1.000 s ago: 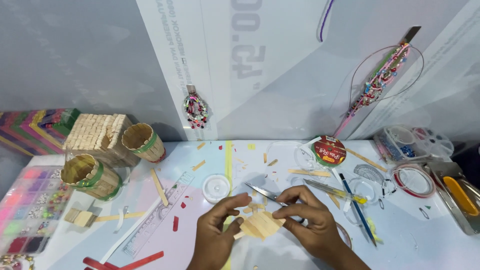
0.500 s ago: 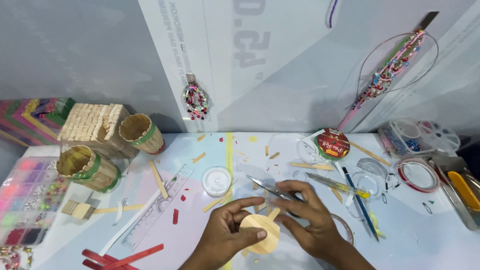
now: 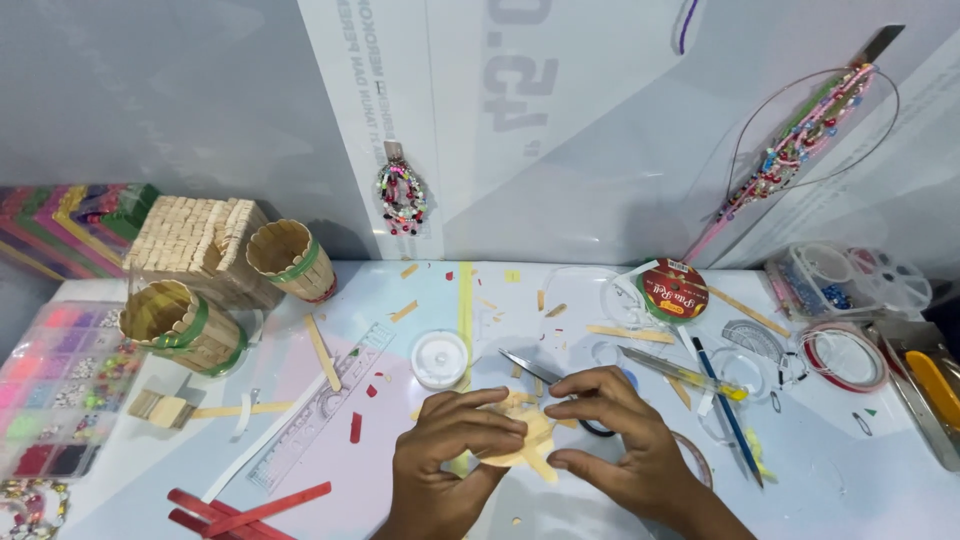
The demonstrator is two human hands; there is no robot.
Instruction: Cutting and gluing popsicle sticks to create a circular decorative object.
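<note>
My left hand (image 3: pixel 450 450) and my right hand (image 3: pixel 615 440) meet over the table's front middle, both gripping a small pale craft piece made of wooden sticks (image 3: pixel 525 440). The fingers cover most of it; a round disc-like part and a few stick ends show between the hands. Scissors (image 3: pixel 545 375) lie on the table just behind my right hand, partly hidden by it. A small round clear container (image 3: pixel 440 357) sits just beyond my left hand.
Two stick-built cups (image 3: pixel 185 325) (image 3: pixel 290 260) and a stick house (image 3: pixel 195 245) stand at the left. A bead organiser (image 3: pixel 50 385), clear ruler (image 3: pixel 320 405) and red sticks (image 3: pixel 250 510) lie front left. A red-lidded tin (image 3: pixel 672 290), pens (image 3: pixel 725 410), tape rolls (image 3: pixel 845 355) and a bead tray (image 3: pixel 850 280) crowd the right.
Both hands have turned the stick piece between them and drawn closer together around it; the view has shifted slightly downward and right.
</note>
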